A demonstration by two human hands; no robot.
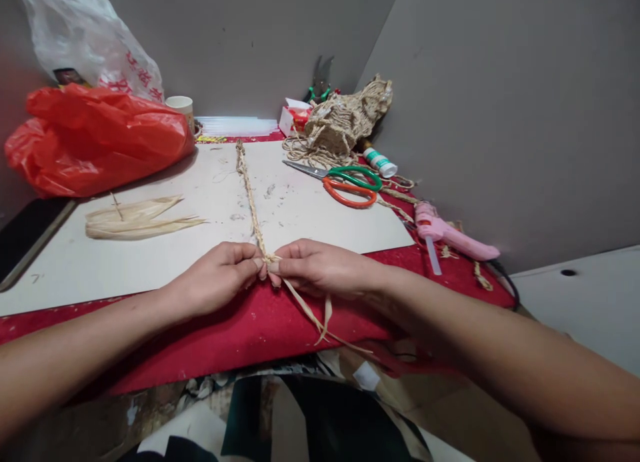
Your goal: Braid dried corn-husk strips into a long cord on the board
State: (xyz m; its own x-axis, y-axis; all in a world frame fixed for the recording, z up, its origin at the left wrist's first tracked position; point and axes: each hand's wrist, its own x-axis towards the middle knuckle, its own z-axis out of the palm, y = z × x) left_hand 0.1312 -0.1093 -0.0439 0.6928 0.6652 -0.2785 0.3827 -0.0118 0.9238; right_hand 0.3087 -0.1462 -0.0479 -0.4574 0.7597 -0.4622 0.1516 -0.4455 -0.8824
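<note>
A braided straw cord (pixel 251 199) runs down the white board from its far end to my fingers. My left hand (pixel 223 275) pinches the near end of the braid from the left. Close against it, my right hand (pixel 320 267) grips the same spot, thumb and fingers pressed together. Loose straw strands (pixel 306 307) hang below my right hand over the red cloth, two of them crossing. Flat pieces of dry husk (pixel 137 227) lie on the board to the left of my hands.
Green-and-orange scissors (pixel 350 182) lie right of the braid, before a heap of woven cord (pixel 345 119). A pink glue gun (pixel 453 235) rests at the right. A red bag (pixel 100 139), paper cup (pixel 181 106) and dark phone (pixel 33 232) stand or lie left on the white board (pixel 210 175).
</note>
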